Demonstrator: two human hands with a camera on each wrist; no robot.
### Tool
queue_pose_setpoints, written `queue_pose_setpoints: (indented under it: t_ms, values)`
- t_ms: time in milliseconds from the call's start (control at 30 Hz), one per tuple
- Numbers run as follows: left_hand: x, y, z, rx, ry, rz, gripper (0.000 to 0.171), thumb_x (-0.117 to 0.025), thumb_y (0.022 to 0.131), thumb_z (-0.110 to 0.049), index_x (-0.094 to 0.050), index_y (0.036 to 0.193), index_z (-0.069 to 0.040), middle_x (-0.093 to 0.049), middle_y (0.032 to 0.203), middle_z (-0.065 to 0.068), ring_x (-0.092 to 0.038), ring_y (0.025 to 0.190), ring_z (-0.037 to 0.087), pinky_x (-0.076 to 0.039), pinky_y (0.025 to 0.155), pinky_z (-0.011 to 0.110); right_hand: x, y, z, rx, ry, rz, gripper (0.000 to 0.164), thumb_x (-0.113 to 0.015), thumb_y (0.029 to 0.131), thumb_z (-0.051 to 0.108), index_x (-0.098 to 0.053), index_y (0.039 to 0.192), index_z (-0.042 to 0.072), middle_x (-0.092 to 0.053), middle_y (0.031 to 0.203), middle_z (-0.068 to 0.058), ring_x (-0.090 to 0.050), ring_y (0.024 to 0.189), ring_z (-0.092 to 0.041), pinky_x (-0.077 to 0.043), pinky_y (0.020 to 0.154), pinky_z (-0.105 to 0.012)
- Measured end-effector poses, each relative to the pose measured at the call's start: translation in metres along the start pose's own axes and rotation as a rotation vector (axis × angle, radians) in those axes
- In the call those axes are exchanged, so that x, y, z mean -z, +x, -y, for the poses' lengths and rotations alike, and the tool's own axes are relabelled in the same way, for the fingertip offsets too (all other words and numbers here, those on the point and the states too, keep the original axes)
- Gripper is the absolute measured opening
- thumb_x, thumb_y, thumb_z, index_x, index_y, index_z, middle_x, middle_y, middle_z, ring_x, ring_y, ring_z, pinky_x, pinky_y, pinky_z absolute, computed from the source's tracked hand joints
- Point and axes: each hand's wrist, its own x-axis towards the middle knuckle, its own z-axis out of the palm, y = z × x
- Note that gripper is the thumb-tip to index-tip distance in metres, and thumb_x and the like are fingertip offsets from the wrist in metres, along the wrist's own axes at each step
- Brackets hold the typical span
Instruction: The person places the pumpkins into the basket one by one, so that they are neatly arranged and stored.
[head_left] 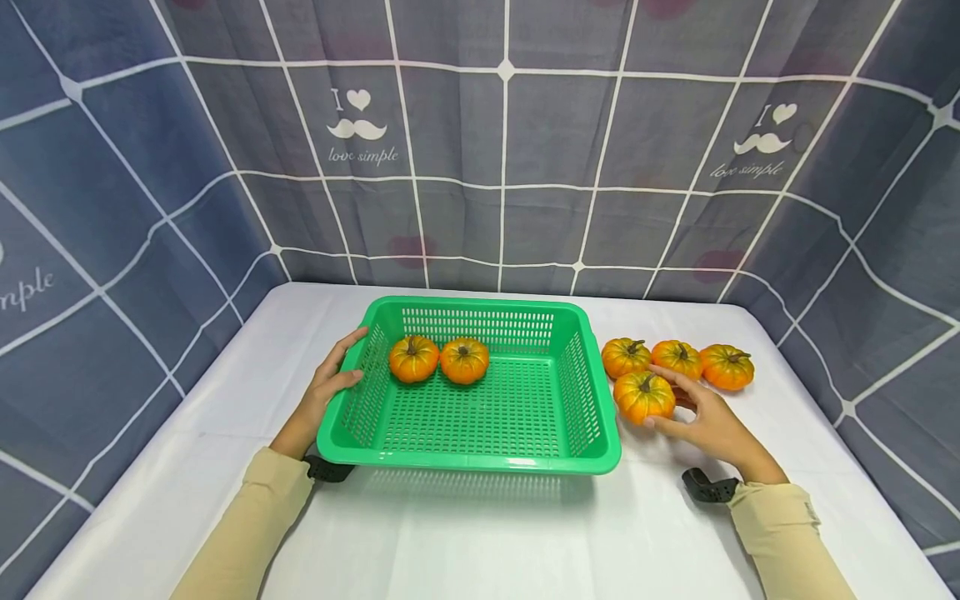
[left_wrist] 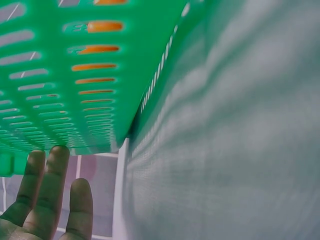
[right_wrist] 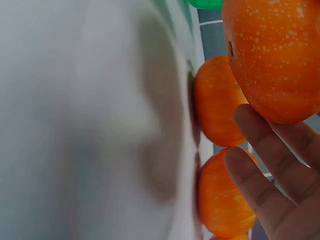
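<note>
A green plastic basket [head_left: 480, 463] with slotted walls stands mid-table. Inside it, toward the back left, two small orange pumpkins [head_left: 413, 359] sit side by side. My left hand [head_left: 327, 386] holds the basket's left rim, the thumb over the edge and the other fingers along the outer wall. To the right of the basket, my right hand [head_left: 697, 421] grips another small pumpkin [head_left: 644, 397] between thumb and fingers. In the right wrist view this held pumpkin [right_wrist: 275, 60] is raised off the cloth, with the fingers against its underside.
Three more pumpkins [head_left: 677, 359] lie in a row on the white tablecloth [head_left: 480, 533], just behind my right hand. Dark checked curtains [head_left: 465, 150] enclose the table at the back and both sides. A black strap device [head_left: 708, 486] sits at the right wrist.
</note>
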Motion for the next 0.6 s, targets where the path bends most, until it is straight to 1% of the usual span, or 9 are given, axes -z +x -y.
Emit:
queue_pose_setpoints:
  t_ms: [67, 100, 133, 167, 233, 300, 400, 500, 600]
  values:
    - [0.0, 0.0, 0.0, 0.001, 0.002, -0.001, 0.071, -0.042, 0.104, -0.008, -0.02, 0.171, -0.001, -0.022, 0.172, 0.028, -0.057, 0.123, 0.014, -0.056, 0.091, 0.024, 0.001, 0.001, 0.003, 0.017, 0.0, -0.025, 0.078, -0.089, 0.087, 0.005, -0.052, 0.155, -0.006, -0.056, 0.149, -0.034, -0.057, 0.119, 0.002, -0.041, 0.096, -0.005]
    - [0.0, 0.0, 0.0, 0.002, 0.002, -0.002, 0.071, -0.042, 0.104, -0.008, -0.02, 0.171, -0.001, -0.022, 0.172, 0.028, -0.057, 0.122, 0.014, -0.057, 0.091, 0.024, 0.001, 0.001, 0.005, 0.019, -0.002, -0.037, 0.078, -0.089, 0.086, 0.005, -0.052, 0.155, -0.006, -0.056, 0.149, -0.034, -0.056, 0.118, 0.003, -0.042, 0.096, -0.005]
    - [0.0, 0.0, 0.0, 0.002, 0.003, -0.003, 0.071, -0.042, 0.104, -0.008, -0.02, 0.171, -0.001, -0.022, 0.172, 0.028, -0.057, 0.123, 0.014, -0.056, 0.091, 0.024, 0.001, 0.002, 0.007, 0.013, -0.003, -0.043, 0.079, -0.089, 0.086, 0.005, -0.052, 0.155, -0.006, -0.056, 0.149, -0.034, -0.058, 0.118, -0.001, -0.042, 0.095, -0.005]
    - [0.0, 0.0, -0.001, 0.003, 0.004, -0.002, 0.071, -0.041, 0.104, -0.008, -0.02, 0.171, -0.001, -0.022, 0.172, 0.028, -0.057, 0.123, 0.014, -0.056, 0.091, 0.024, 0.002, 0.002, 0.009, 0.003, -0.007, -0.049, 0.08, -0.089, 0.086, 0.006, -0.051, 0.156, -0.006, -0.057, 0.148, -0.034, -0.061, 0.119, -0.008, -0.043, 0.094, -0.006]
    - [0.0, 0.0, -0.001, 0.004, 0.002, -0.002, 0.07, -0.041, 0.104, -0.008, -0.02, 0.171, -0.001, -0.022, 0.172, 0.028, -0.057, 0.123, 0.014, -0.057, 0.091, 0.024, 0.003, 0.002, 0.013, -0.031, -0.013, -0.056, 0.081, -0.089, 0.088, 0.008, -0.049, 0.157, -0.006, -0.056, 0.149, -0.034, -0.065, 0.12, -0.026, -0.044, 0.092, -0.007]
    - [0.0, 0.0, 0.0, 0.005, 0.005, -0.004, 0.07, -0.041, 0.105, -0.008, -0.021, 0.171, -0.002, -0.022, 0.172, 0.027, -0.057, 0.123, 0.014, -0.056, 0.091, 0.024, 0.004, 0.003, 0.017, -0.063, -0.019, -0.063, 0.082, -0.088, 0.09, 0.01, -0.047, 0.159, -0.005, -0.055, 0.15, -0.034, -0.065, 0.119, -0.043, -0.045, 0.091, -0.008]
    - [0.0, 0.0, 0.0, 0.004, 0.016, -0.006, 0.07, -0.042, 0.105, -0.009, -0.021, 0.172, -0.002, -0.021, 0.174, 0.026, -0.056, 0.126, 0.014, -0.055, 0.093, 0.023, 0.007, 0.003, 0.023, -0.099, -0.016, -0.072, 0.08, -0.086, 0.092, 0.012, -0.046, 0.161, -0.003, -0.053, 0.152, -0.034, -0.063, 0.121, -0.05, -0.045, 0.09, -0.009]
    - [0.0, 0.0, 0.001, 0.0, 0.027, -0.008, 0.07, -0.042, 0.105, -0.01, -0.022, 0.172, -0.003, -0.019, 0.175, 0.025, -0.054, 0.128, 0.013, -0.054, 0.094, 0.022, 0.009, 0.003, 0.028, -0.103, -0.017, -0.082, 0.079, -0.085, 0.093, 0.012, -0.046, 0.16, -0.003, -0.054, 0.151, -0.033, -0.064, 0.12, -0.045, -0.045, 0.09, -0.007]
    - [0.0, 0.0, 0.001, -0.003, 0.025, -0.007, 0.07, -0.042, 0.105, -0.009, -0.022, 0.172, -0.003, -0.019, 0.175, 0.025, -0.055, 0.128, 0.013, -0.054, 0.094, 0.023, 0.01, 0.004, 0.033, -0.084, -0.017, -0.093, 0.078, -0.085, 0.093, 0.012, -0.048, 0.159, -0.004, -0.056, 0.149, -0.032, -0.065, 0.116, -0.025, -0.045, 0.09, -0.006]
